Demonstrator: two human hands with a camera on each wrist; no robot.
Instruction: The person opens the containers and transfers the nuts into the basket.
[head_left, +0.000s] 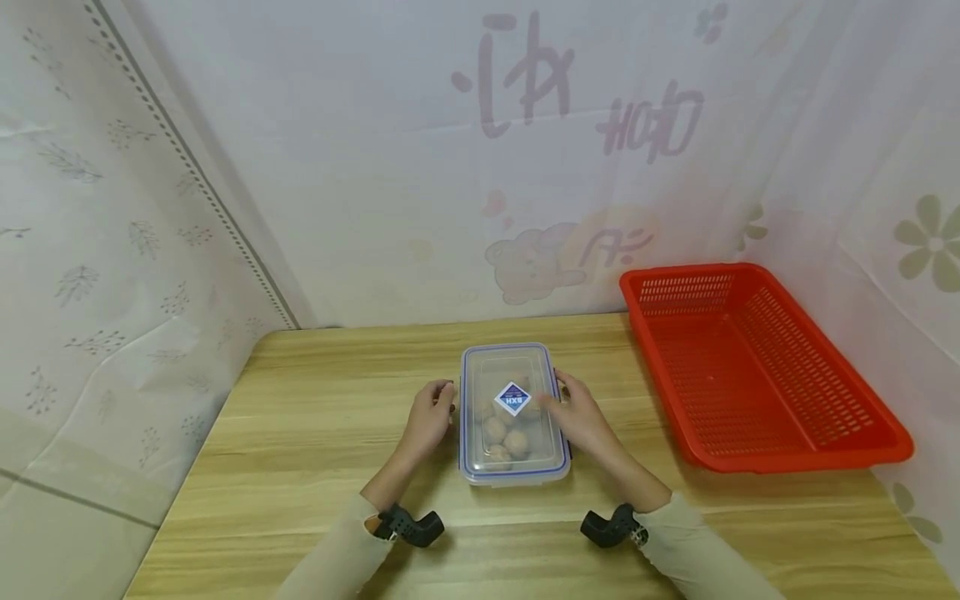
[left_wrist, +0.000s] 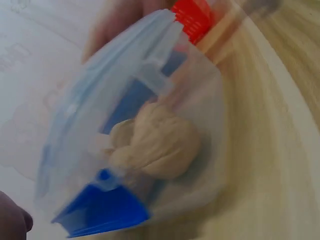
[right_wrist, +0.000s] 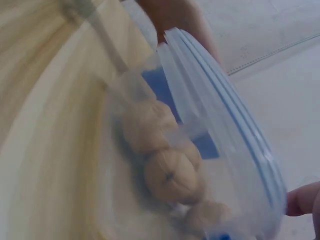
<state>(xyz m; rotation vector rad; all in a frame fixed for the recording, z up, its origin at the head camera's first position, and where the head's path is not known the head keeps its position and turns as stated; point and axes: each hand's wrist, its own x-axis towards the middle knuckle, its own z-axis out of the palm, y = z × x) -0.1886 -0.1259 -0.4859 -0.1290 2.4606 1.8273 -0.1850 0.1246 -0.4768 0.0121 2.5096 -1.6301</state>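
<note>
Head view: left hand (head_left: 431, 419) loosely curled, empty, beside lidded container (head_left: 514, 423); right hand (head_left: 585, 421) opposite, grip unclear

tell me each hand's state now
Left hand: beside the box; grip can't be told.
Right hand: at the box's right edge; grip can't be told.

container (head_left: 506, 363): smooth plastic | basket (head_left: 802, 459): plastic | tabletop (head_left: 315, 417): wood-grained | backdrop (head_left: 360, 183): cloth-like

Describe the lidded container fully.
The container is a rectangular translucent box, apparently plastic, lying flat on the table, long side pointing away. Its lid is on, blue-edged with a diamond sticker; blue clips flank it, locking unclear. Round tan balls show inside. The left hand is beside its left edge, contact unclear; the right hand's thumb overlaps the lid.
</note>
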